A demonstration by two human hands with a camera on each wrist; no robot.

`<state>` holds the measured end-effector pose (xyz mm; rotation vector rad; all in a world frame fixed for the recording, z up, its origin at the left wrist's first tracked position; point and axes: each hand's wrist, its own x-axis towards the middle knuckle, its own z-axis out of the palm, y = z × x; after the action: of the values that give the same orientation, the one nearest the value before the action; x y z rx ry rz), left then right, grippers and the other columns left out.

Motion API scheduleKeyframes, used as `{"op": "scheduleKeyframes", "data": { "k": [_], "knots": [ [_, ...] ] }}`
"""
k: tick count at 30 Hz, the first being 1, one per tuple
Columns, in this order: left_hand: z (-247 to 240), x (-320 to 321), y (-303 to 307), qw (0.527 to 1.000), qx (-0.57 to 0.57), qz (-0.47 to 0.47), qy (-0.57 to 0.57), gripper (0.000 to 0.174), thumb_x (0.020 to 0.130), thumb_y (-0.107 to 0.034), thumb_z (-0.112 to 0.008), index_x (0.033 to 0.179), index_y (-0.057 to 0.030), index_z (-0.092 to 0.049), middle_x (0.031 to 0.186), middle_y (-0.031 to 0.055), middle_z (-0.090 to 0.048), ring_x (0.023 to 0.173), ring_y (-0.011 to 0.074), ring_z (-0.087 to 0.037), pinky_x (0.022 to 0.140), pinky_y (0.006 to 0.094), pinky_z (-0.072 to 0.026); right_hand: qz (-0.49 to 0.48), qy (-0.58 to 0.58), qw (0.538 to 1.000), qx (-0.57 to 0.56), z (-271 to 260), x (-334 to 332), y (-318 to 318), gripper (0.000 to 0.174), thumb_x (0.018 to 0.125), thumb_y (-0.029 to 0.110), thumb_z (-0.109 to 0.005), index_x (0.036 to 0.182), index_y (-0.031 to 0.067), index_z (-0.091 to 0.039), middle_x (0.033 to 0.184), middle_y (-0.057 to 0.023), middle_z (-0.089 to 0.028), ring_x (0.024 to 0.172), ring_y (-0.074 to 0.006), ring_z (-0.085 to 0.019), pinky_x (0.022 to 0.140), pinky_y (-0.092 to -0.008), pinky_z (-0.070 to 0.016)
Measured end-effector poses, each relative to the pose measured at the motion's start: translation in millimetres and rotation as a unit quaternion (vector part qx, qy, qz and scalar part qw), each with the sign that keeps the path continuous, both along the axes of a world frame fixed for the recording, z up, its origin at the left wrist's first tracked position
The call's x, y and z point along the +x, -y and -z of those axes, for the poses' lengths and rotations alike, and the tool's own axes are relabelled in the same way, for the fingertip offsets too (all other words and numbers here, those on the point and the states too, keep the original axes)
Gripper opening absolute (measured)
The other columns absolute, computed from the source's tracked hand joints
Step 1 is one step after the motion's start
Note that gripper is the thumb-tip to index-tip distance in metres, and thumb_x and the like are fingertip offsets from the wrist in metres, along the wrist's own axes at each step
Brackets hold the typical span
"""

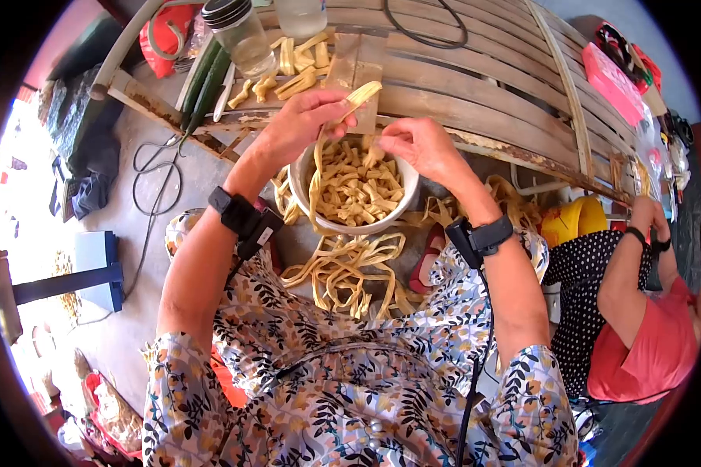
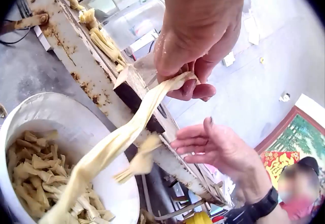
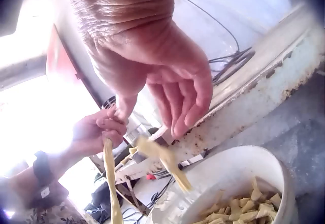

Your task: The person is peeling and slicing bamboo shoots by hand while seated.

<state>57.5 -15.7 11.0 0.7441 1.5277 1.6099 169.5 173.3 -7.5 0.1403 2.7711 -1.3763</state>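
My left hand (image 1: 315,113) pinches a long, soft, pale-yellow strip (image 2: 122,132) that looks like tofu skin. One end sticks out past the fingers and the rest hangs down over the white bucket (image 1: 357,229). A short knotted piece (image 3: 165,160) of the same stuff, blurred, is in the air just below my right hand (image 1: 424,148). That hand holds nothing; its fingers are loosely bent, with the thumb apart from them. Many similar knotted pieces (image 1: 354,187) lie in the bucket, between my knees and against the bench.
Loose strips (image 1: 346,268) lie in a tangle below the bucket. On the slatted bench (image 1: 475,93) are more knots (image 1: 296,66), a dark-lidded jar (image 1: 241,39), cucumbers (image 1: 206,82) and a cable (image 1: 428,39). A second person (image 1: 639,311) sits at the right beside a yellow bucket (image 1: 575,222).
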Motion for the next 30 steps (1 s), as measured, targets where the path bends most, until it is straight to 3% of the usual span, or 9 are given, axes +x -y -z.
{"op": "scheduleKeyframes", "data": {
  "k": [2, 5, 7, 11, 14, 19, 23, 27, 30],
  "knots": [
    [-3, 9, -2, 0.997, -0.018, 0.003, -0.071, 0.024, 0.089, -0.016, -0.046, 0.106, -0.001, -0.056, 0.079, 0.0004, -0.057, 0.066, 0.0056, -0.049, 0.061, 0.018, -0.0393, 0.081, -0.098, 0.992, -0.001, -4, 6, -6, 0.028, 0.079, 0.027, -0.064, 0.089, 0.0008, -0.062, 0.072, -0.0093, -0.063, 0.065, -0.0144, -0.06, 0.06, -0.0286, -0.0488],
    [4, 24, -14, 0.994, -0.012, 0.02, -0.11, 0.022, 0.089, -0.015, -0.047, 0.104, -0.0018, -0.056, 0.08, 0.0016, -0.058, 0.066, 0.0058, -0.05, 0.061, 0.019, -0.0403, 0.127, -0.062, 0.928, -0.344, -30, 10, -1, 0.021, 0.08, 0.021, -0.063, 0.089, 0.0014, -0.062, 0.077, -0.0071, -0.064, 0.065, -0.0129, -0.059, 0.06, -0.0248, -0.0489],
    [4, 31, -18, 0.992, -0.01, 0.032, -0.122, 0.022, 0.09, -0.015, -0.047, 0.104, -0.0011, -0.056, 0.079, 0.0025, -0.058, 0.064, 0.0066, -0.049, 0.06, 0.0191, -0.0403, 0.095, -0.065, 0.938, -0.327, -23, 6, -7, 0.015, 0.081, 0.013, -0.06, 0.091, 0.0019, -0.062, 0.086, -0.0067, -0.063, 0.074, -0.012, -0.059, 0.063, -0.022, -0.0487],
    [4, 24, -9, 0.978, 0.013, 0.091, 0.185, 0.021, 0.088, -0.016, -0.051, 0.104, -0.002, -0.055, 0.074, 0.0014, -0.056, 0.058, 0.0064, -0.046, 0.056, 0.0182, -0.0386, 0.036, -0.112, 0.951, -0.287, -29, 6, -18, 0.013, 0.08, 0.003, -0.059, 0.092, 0.0003, -0.062, 0.093, -0.0068, -0.062, 0.085, -0.0112, -0.057, 0.071, -0.0215, -0.048],
    [23, 17, -6, 0.983, -0.013, 0.086, 0.162, 0.019, 0.087, -0.016, -0.053, 0.097, -0.0016, -0.057, 0.075, 0.0006, -0.056, 0.06, 0.0062, -0.049, 0.057, 0.0175, -0.042, 0.014, -0.137, 0.962, -0.235, -27, 4, -20, 0.013, 0.079, 0.007, -0.062, 0.092, 0.0032, -0.064, 0.087, -0.0019, -0.064, 0.08, -0.0074, -0.057, 0.071, -0.0203, -0.0472],
    [12, 36, -13, 0.978, -0.076, -0.057, -0.187, 0.007, 0.083, -0.007, -0.055, 0.087, -0.0026, -0.059, 0.068, -0.0003, -0.053, 0.058, 0.0034, -0.045, 0.05, 0.0176, -0.0358, 0.067, -0.12, 0.97, -0.199, -28, -1, -26, 0.017, 0.084, 0.015, -0.057, 0.091, 0.0011, -0.063, 0.085, -0.0068, -0.064, 0.079, -0.0109, -0.06, 0.072, -0.0236, -0.0496],
    [17, 45, -20, 0.875, -0.01, -0.096, -0.474, 0.01, 0.078, -0.007, -0.059, 0.088, -0.0029, -0.058, 0.074, 0.0096, -0.056, 0.063, 0.0206, -0.056, 0.055, 0.0299, -0.0436, 0.109, 0.071, 0.968, -0.216, -7, -2, -5, 0.026, 0.087, 0.024, -0.052, 0.086, 0.0001, -0.062, 0.074, -0.0092, -0.063, 0.063, -0.013, -0.061, 0.056, -0.0227, -0.0501],
    [11, 48, -17, 0.841, -0.041, -0.043, -0.538, 0.011, 0.076, -0.006, -0.06, 0.086, -0.0029, -0.059, 0.078, 0.0116, -0.057, 0.066, 0.026, -0.056, 0.059, 0.0303, -0.0446, 0.083, 0.148, 0.957, -0.233, 4, 3, -4, 0.018, 0.086, 0.015, -0.051, 0.08, 0.0026, -0.062, 0.055, -0.0023, -0.053, 0.043, -0.0059, -0.043, 0.037, -0.0197, -0.0307],
    [3, 49, -9, 0.881, -0.025, -0.009, -0.473, 0.009, 0.075, -0.005, -0.062, 0.083, -0.0015, -0.059, 0.078, 0.0082, -0.059, 0.065, 0.02, -0.058, 0.057, 0.0285, -0.0447, 0.064, 0.191, 0.948, -0.245, 14, 9, 2, 0.018, 0.084, 0.017, -0.056, 0.08, 0.0019, -0.064, 0.054, 0.001, -0.05, 0.042, -0.0034, -0.039, 0.038, -0.0184, -0.0264]
  ]
}}
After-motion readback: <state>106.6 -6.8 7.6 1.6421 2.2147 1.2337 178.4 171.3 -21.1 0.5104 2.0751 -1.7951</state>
